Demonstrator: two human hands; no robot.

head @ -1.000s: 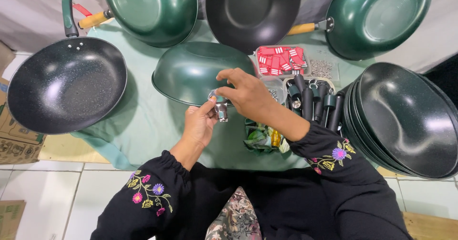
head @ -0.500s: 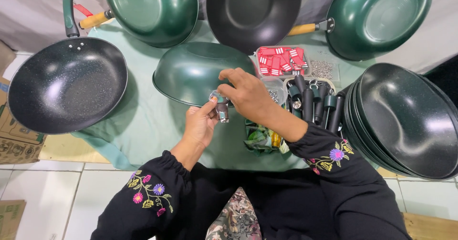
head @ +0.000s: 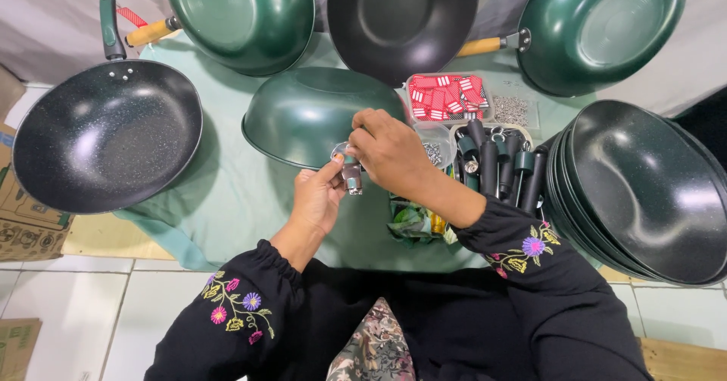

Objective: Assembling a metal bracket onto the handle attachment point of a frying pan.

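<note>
Your left hand (head: 318, 198) and right hand (head: 388, 154) are together at the near rim of an upturned green wok body (head: 318, 112) that lies bottom-up on the pale green cloth (head: 227, 192). Both hands pinch a small metal handle bracket (head: 351, 175): your left thumb and fingertips close on it from below, your right fingers curl over it from above, and the bracket sits right against the wok's edge. Whether it is already joined to the rim cannot be told from here.

Just to the right of your right hand stands a tray of black and green handles (head: 496, 161), and behind it a clear box of red packets (head: 447, 97) with a scatter of small screws (head: 511, 110) beside it. A stack of black wok bodies (head: 644, 192) leans at the far right. On your left lies a black speckled wok (head: 106, 135) with a green handle. Along the far edge rest a green wok (head: 242, 14) with a wooden handle, a black wok (head: 401, 17) and another green wok (head: 602, 29). A crumpled green wrapper (head: 413, 222) lies under your right wrist
</note>
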